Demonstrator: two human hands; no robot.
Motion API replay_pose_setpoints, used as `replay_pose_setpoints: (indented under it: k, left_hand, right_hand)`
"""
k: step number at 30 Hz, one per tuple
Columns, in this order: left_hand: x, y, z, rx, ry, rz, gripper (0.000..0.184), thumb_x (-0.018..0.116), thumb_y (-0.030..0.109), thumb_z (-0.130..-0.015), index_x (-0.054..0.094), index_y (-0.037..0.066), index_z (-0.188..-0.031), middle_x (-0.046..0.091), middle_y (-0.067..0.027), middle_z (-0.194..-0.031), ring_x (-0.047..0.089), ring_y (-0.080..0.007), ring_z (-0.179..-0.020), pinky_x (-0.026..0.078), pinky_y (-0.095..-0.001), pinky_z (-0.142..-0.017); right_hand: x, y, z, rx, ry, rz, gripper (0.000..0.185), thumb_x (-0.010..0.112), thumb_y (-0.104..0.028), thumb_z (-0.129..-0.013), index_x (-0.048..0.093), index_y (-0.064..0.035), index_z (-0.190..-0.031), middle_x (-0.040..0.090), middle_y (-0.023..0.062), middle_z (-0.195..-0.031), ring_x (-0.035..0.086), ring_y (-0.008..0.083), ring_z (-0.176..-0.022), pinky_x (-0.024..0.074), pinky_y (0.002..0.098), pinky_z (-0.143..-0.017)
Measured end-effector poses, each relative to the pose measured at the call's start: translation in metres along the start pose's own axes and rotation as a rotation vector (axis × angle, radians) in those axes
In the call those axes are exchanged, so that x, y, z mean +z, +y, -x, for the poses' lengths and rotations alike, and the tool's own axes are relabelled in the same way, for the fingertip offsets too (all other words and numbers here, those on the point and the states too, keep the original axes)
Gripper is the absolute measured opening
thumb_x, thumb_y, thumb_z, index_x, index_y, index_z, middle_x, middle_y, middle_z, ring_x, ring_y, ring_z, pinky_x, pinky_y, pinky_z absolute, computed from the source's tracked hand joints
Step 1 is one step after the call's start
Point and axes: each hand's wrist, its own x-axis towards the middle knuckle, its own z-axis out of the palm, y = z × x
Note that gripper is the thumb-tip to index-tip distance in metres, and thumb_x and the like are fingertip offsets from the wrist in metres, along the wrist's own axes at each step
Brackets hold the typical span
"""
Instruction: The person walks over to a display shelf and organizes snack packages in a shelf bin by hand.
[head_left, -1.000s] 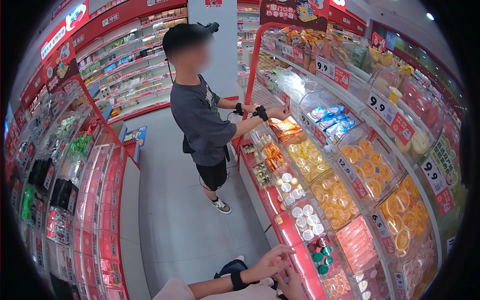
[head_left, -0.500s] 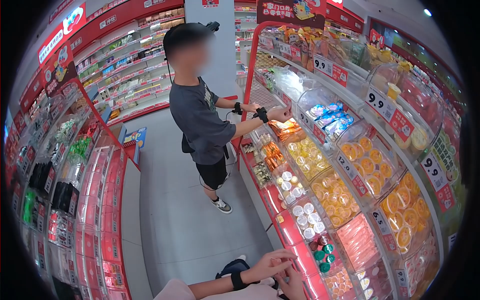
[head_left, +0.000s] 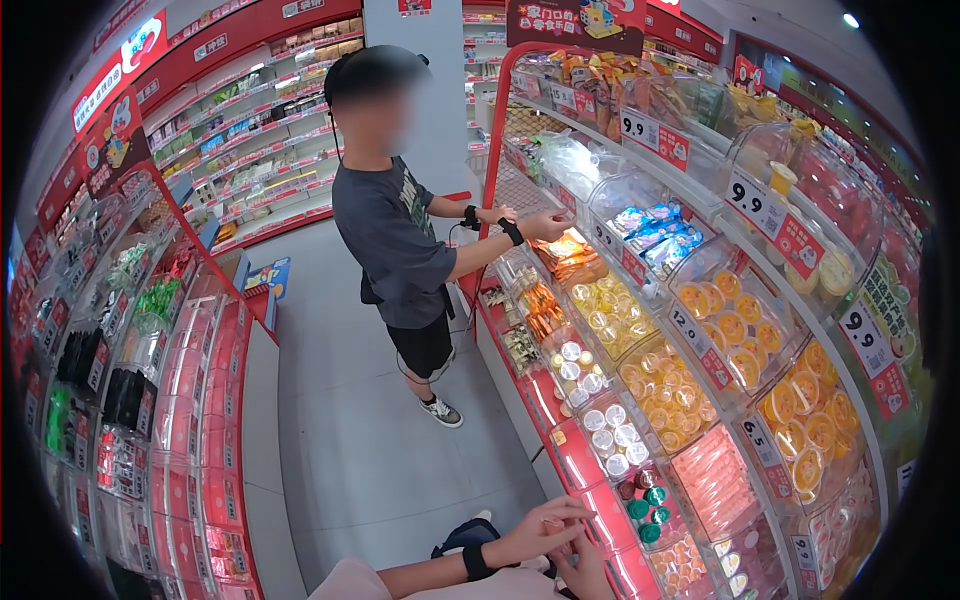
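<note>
The four green-lidded containers (head_left: 649, 532) nearest you sit in the right-hand shelf display (head_left: 575, 450), just right of your hands, with two dark-red lids (head_left: 627, 490) beside them and six white-lidded cups (head_left: 616, 464) farther up. Your left hand (head_left: 538, 532) is loosely open, fingers slightly bent and touching your right hand (head_left: 583, 572), which is also relaxed and partly open; you grasp no goods in either. Beyond, one person (head_left: 395, 240) stands in the aisle (head_left: 340, 400), both forearms reaching toward the display.
</note>
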Motion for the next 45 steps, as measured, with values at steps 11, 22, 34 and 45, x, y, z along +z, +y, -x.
replay_pose_setpoints:
  k: [11,22,34,45]
  left_hand:
    - [0.0,0.001,-0.003,-0.008,0.157,0.018,0.051,0.058,0.012,-0.093,0.039,0.004,-0.14,0.049,-0.0055,-0.128,0.044,-0.0117,-0.107,0.04,-0.0263,-0.094]
    - [-0.009,-0.003,-0.006,-0.15,0.083,0.218,0.048,0.038,0.022,-0.103,0.034,-0.006,-0.142,0.048,-0.0156,-0.14,0.047,-0.0159,-0.119,0.034,-0.0326,-0.107]
    - [-0.021,-0.018,-0.01,-0.085,0.191,-0.087,0.057,0.042,0.021,-0.101,0.02,-0.001,-0.148,0.041,-0.0171,-0.143,0.049,-0.0207,-0.115,0.037,-0.0359,-0.103]
    - [-0.052,0.002,-0.061,0.085,0.238,-0.256,0.06,0.046,0.02,-0.098,0.019,0.006,-0.15,0.024,-0.0095,-0.153,0.042,-0.022,-0.122,0.034,-0.0371,-0.102]
  right_hand:
    - [0.001,-0.007,-0.002,0.055,0.048,0.106,0.025,0.059,-0.012,-0.091,0.058,0.007,-0.108,0.063,0.017,-0.084,0.056,0.0252,-0.07,0.0448,0.0365,-0.063]
    - [0.0,0.001,-0.004,0.012,0.099,0.095,0.027,0.06,-0.013,-0.091,0.059,0.0067,-0.11,0.065,0.0167,-0.083,0.061,0.0213,-0.072,0.0482,0.0317,-0.064]
    - [-0.008,0.025,-0.011,0.151,0.013,0.058,0.035,0.062,-0.025,-0.09,0.056,0.0013,-0.113,0.061,0.02,-0.092,0.064,0.0315,-0.081,0.0498,0.0367,-0.072]
    - [-0.101,0.135,-0.026,0.272,1.098,0.461,0.04,0.046,-0.019,-0.097,0.046,0.0073,-0.126,0.057,0.0264,-0.109,0.059,0.0395,-0.099,0.0458,0.044,-0.088]
